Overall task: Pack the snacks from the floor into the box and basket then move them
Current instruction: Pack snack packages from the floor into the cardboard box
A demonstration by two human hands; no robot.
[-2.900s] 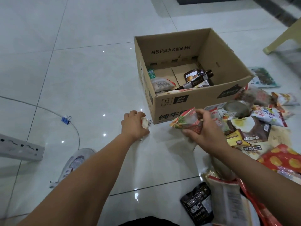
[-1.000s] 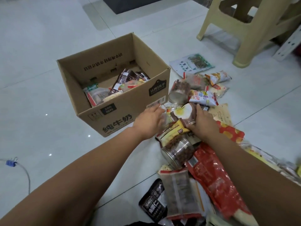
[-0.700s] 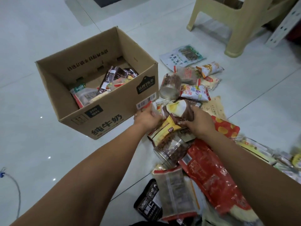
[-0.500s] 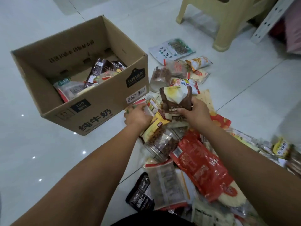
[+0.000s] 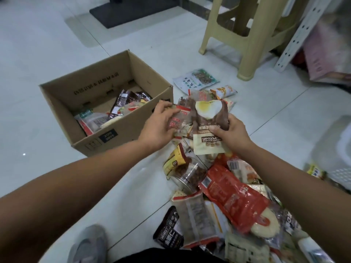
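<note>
Left grip (image 5: 161, 126): fingers curled round a small red-and-clear packet (image 5: 175, 121), held off the floor. Its fingertips are just beside the top edge of the box's near-right wall.

Right grip (image 5: 232, 136): thumb and fingers pinch two pouches together. A brown pouch (image 5: 209, 118) with a white-and-yellow picture is in front, and a beige pouch (image 5: 206, 147) is below it. Both are lifted clear of the pile.

Cardboard box (image 5: 121, 133): on the tiled floor at 10 o'clock from my grips, top open. Several packets lie inside, mostly against the near and right walls. Bare cardboard shows toward the far wall.

Snack pile (image 5: 245, 175): runs from 12 o'clock round to 5 o'clock of the grips.
- Clear jar (image 5: 190, 175) of brown pieces, on its side at 6 o'clock.
- Red bag (image 5: 233, 202) at 5 o'clock.
- Black packet (image 5: 169, 236) nearer my body, on the pile's left edge.
- Green-and-white pouch (image 5: 195, 80) at 12 o'clock, on the far edge.

White basket (image 5: 338, 173): at 3 o'clock, blurred and cut by the frame edge.

Beige stool (image 5: 247, 38): at 1 o'clock beyond the pile, with a white perforated upright (image 5: 296, 35) beside it.

Open room: bare tile from 7 to 11 o'clock, left of the box. A grey shoe (image 5: 89, 243) sits at 7 o'clock.
</note>
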